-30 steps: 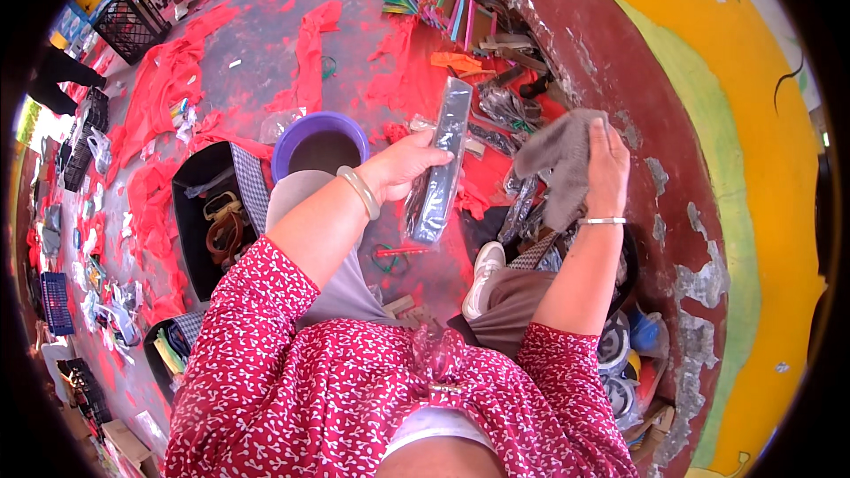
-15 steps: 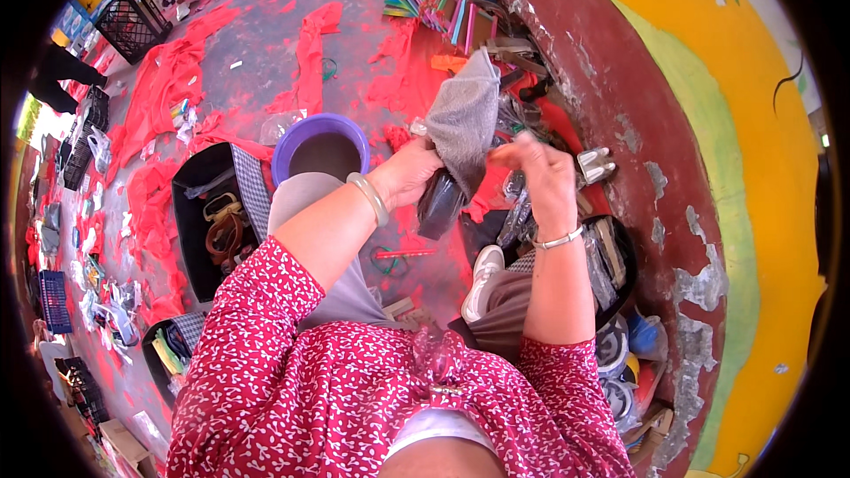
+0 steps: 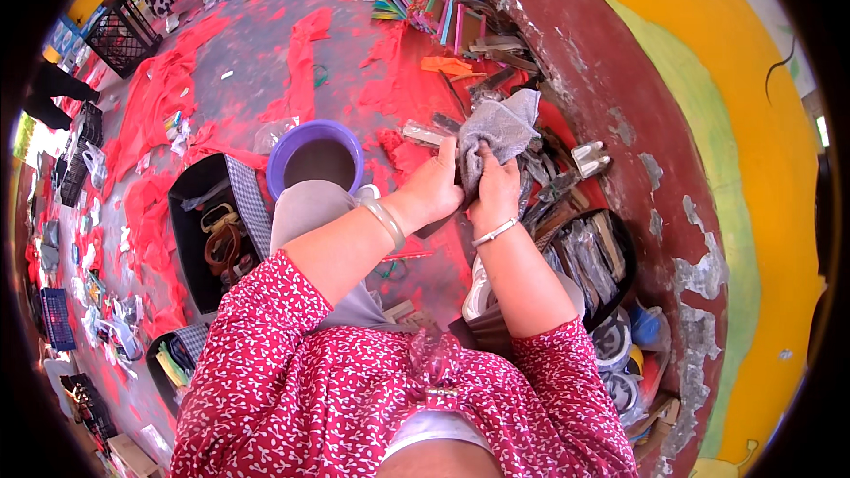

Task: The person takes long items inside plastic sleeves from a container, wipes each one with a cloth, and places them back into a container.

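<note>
Both hands are together in front of my knees, gripping a grey cloth (image 3: 503, 128). My left hand (image 3: 436, 184) is closed at the cloth's left side, thumb pointing up. A dark flat piece, mostly covered by that hand, shows beneath it; its kind cannot be made out. My right hand (image 3: 496, 188) is closed on the cloth's lower part, fingers bunching it. The cloth's loose upper end flares out to the right, over a heap of plastic-wrapped pieces.
A purple bucket (image 3: 273, 164) of murky water stands left. Beside it, a black bin (image 3: 197, 252) holds rolled belts. At right, another black bin (image 3: 630, 252) holds wrapped packages, near a peeling red wall (image 3: 633, 124). Torn red sheeting (image 3: 168, 80) covers parts of the floor.
My right hand, formerly apart from the cloth, has come in and closed on it. The cloth has dropped and swung right, now bunched between both hands.
</note>
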`<state>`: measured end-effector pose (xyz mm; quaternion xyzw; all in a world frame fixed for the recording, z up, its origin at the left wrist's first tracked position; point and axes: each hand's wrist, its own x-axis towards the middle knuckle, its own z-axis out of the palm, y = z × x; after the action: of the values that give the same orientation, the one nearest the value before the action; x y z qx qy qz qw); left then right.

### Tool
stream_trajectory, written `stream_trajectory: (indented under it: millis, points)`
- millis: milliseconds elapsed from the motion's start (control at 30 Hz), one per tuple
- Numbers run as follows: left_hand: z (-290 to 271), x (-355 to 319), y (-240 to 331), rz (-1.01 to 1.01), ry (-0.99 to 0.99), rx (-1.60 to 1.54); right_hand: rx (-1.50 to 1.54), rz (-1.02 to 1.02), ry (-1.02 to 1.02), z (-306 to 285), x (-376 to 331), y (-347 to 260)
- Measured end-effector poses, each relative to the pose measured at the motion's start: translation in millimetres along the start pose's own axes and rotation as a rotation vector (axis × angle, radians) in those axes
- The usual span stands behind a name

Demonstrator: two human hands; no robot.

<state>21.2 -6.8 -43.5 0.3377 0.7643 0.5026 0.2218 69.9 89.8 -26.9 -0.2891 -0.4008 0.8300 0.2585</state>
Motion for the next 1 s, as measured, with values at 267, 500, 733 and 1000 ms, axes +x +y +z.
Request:
stream_trajectory:
  millis: [267,500,733,1000]
  points:
    - [-1,0,5,0.329,-0.119,0.047,0.137,0.030,0.139,-22,39,-29]
    - [-6,-1,13,0.276,-0.266,0.053,0.415,0.123,-0.010,-48,59,-36]
    - [-12,-9,17,0.296,-0.280,-0.118,0.489,-0.014,-0.403,-52,63,-61]
    - [-19,-19,9,0.368,-0.251,-0.193,0.570,-0.100,-0.569,-46,46,-98]
